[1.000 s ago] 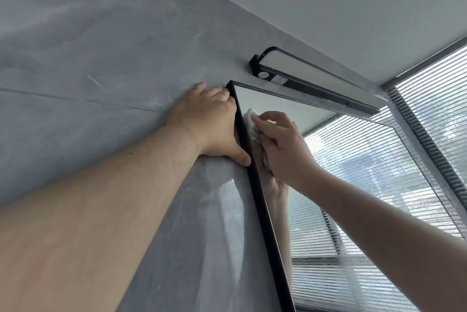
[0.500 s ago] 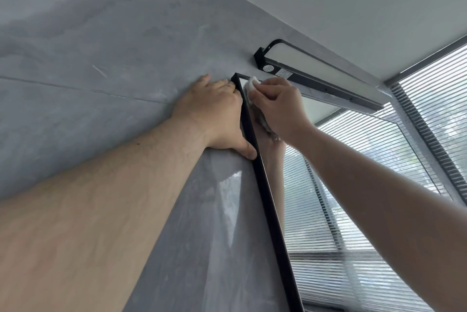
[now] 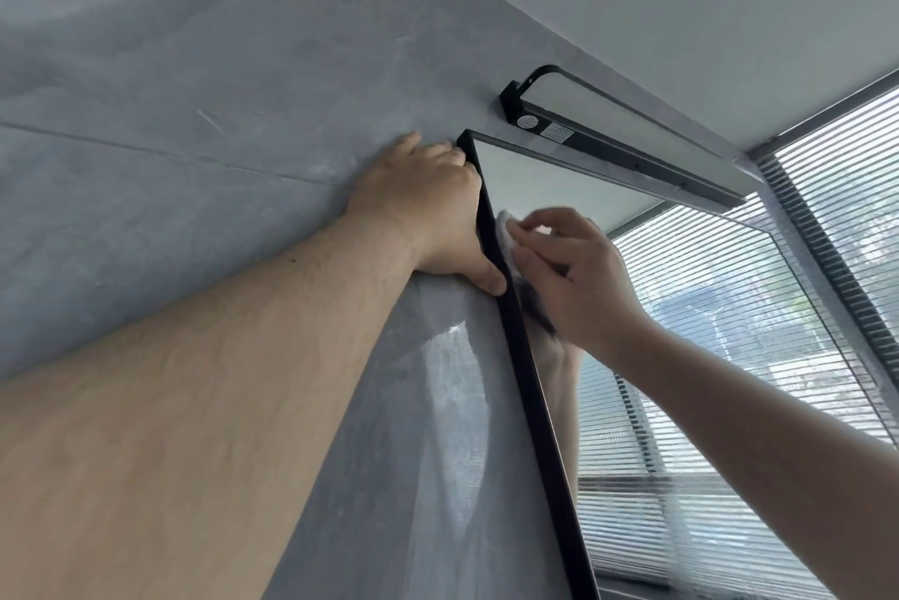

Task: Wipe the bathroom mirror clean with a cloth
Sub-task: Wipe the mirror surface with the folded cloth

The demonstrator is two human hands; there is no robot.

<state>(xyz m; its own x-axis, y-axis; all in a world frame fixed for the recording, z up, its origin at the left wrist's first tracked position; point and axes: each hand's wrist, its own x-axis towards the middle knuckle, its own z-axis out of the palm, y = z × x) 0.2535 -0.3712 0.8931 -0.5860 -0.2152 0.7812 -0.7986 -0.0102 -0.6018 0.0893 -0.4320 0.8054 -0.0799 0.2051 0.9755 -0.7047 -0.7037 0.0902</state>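
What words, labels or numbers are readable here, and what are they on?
Round sticker on the wall lamp: too small and blurred to read.
Rectangular label beside it on the lamp: print too small to read.
Nothing else carries any text.

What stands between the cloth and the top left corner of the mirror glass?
Nothing visible. The cloth in the right hand lies on the mirror glass beside the black frame; the glass up to that corner is bare. The left hand rests outside it, on wall and frame.
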